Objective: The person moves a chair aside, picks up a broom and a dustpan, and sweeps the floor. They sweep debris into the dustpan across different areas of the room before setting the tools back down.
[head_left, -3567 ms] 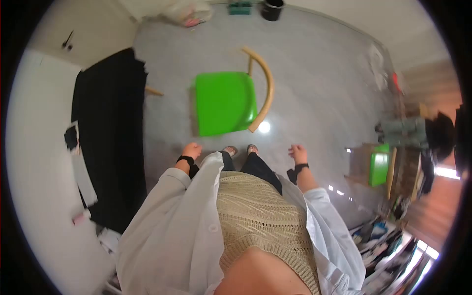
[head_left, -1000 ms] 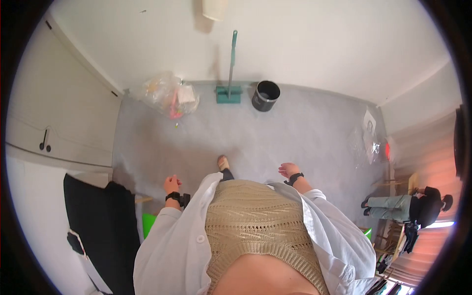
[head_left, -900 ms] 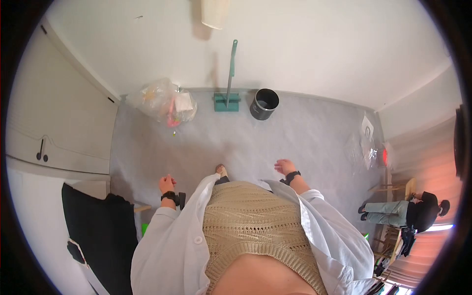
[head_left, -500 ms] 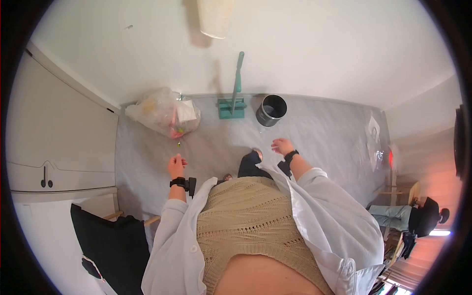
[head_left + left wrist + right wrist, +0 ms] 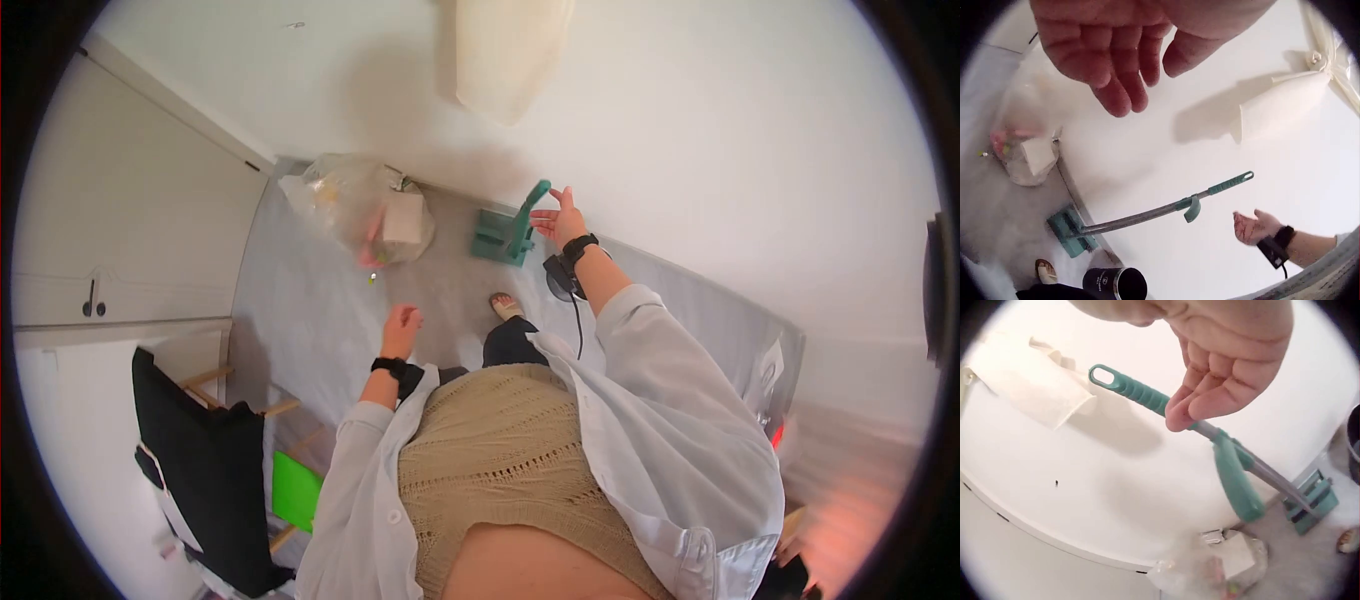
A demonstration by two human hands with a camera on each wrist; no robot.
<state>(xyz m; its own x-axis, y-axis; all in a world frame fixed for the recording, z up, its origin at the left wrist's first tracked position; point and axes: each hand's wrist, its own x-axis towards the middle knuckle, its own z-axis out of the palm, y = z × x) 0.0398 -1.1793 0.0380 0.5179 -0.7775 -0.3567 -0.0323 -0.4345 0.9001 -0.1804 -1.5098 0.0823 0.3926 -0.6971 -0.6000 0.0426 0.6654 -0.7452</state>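
Observation:
A green sponge mop [image 5: 1141, 215] with a squeeze lever [image 5: 1235, 478] stands on the floor, leaning at the white wall. My right hand [image 5: 565, 220] reaches out beside its grip [image 5: 535, 203], fingers slightly bent and not wrapped round it. In the left wrist view a gap of wall shows between that hand [image 5: 1259, 228] and the mop's upper end. My left hand [image 5: 402, 330] hangs lower in front of my body, fingers loosely curled, holding nothing. Below my right wrist, a black bin [image 5: 1113, 282] stands beside the mop head [image 5: 495, 238], mostly hidden by my arm in the head view.
A clear plastic bag [image 5: 365, 215] of rubbish sits by the wall, left of the mop. A cream cloth-like piece [image 5: 510, 60] hangs above. At lower left are a black-draped table [image 5: 205, 480] and a green chair seat [image 5: 295, 490]. A pale cabinet [image 5: 140, 210] lines the left.
I have walked past the green chair to the wall and turned somewhat. My right hand has risen and reached forward to beside the mop's grip; my left hand stays low.

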